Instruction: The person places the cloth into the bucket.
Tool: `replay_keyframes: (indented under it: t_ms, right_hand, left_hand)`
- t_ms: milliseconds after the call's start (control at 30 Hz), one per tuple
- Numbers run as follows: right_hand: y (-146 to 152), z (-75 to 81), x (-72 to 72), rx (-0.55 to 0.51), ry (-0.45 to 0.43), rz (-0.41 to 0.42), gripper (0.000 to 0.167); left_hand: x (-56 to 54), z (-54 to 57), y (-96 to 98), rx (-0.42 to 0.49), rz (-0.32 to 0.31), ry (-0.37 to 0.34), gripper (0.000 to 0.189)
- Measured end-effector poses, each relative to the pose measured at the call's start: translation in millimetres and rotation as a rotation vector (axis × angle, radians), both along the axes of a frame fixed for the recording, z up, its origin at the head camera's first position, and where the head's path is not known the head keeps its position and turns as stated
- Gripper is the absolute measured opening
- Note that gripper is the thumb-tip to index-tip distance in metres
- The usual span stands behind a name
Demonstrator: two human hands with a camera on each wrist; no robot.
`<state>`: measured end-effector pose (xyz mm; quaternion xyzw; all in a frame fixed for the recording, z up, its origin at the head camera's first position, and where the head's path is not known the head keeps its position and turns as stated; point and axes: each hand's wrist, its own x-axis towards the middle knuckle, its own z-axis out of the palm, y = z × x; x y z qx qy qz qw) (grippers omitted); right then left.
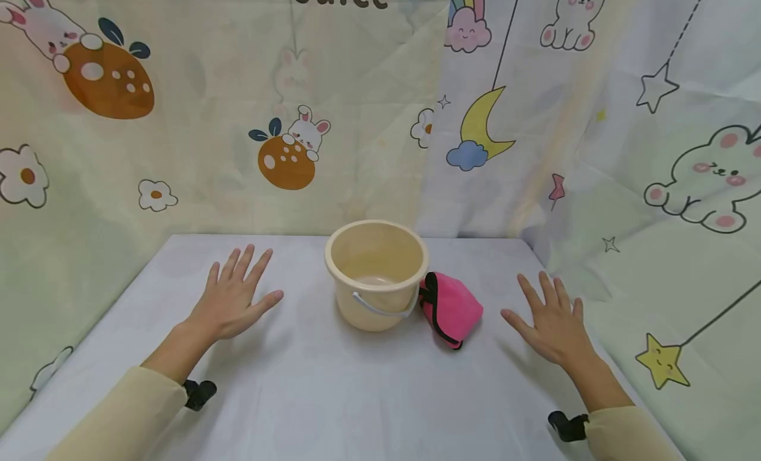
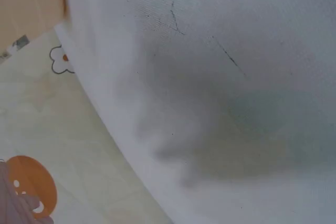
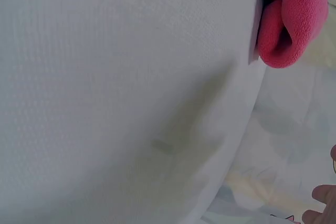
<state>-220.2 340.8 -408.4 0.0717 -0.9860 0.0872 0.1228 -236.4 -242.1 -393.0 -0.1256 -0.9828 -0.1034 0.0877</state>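
Observation:
My left hand (image 1: 234,299) is held over the left side of the table, palm down, fingers straight and spread. A cream plastic bucket (image 1: 377,309) stands upright to its right, with its pale handle lowered against the front. Over the right side, my right hand (image 1: 553,325) is likewise spread and holds nothing. Between it and the bucket lies a folded pink cloth (image 1: 459,309) with black edging, right beside the bucket. The right wrist view shows the fuzzy pink cloth (image 3: 302,22) and some fingertips (image 3: 324,195). Part of the bucket (image 2: 29,3) appears in the left wrist view.
A white-covered table (image 1: 357,395) lies under both hands. Behind it and at the sides hangs a printed fabric backdrop (image 1: 368,84) with bunnies, oranges, flowers and stars. Black wrist mounts sit near both cuffs, the left mount (image 1: 200,395) and the right mount (image 1: 567,426).

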Motion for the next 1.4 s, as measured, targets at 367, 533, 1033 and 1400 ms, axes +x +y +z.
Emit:
replay_keyframes:
  t_ms: [367,533,1033,1400]
  right_hand:
    - [-6,0.2,-1.8,-0.074,0.186,0.101,0.078]
    - [-11,2.0,-3.2,-0.126,0.240,0.114,0.072]
    - [-30,6.4,-5.7,-0.287,0.078,0.065,0.075]
    - [-42,3.3,-11.7,-0.368,-0.021,0.074,0.077]
  left_hand:
    - [-2.9,-3.4,5.1,0.128,-0.071,0.173,0.081]
    - [-6.4,-1.5,9.6,0.190,-0.079,0.173,0.078]
    - [-17.2,-7.8,31.7,0.488,-0.097,0.068,0.071]
    - [-21.6,-13.4,62.9,0.712,-0.131,-0.052,0.070]
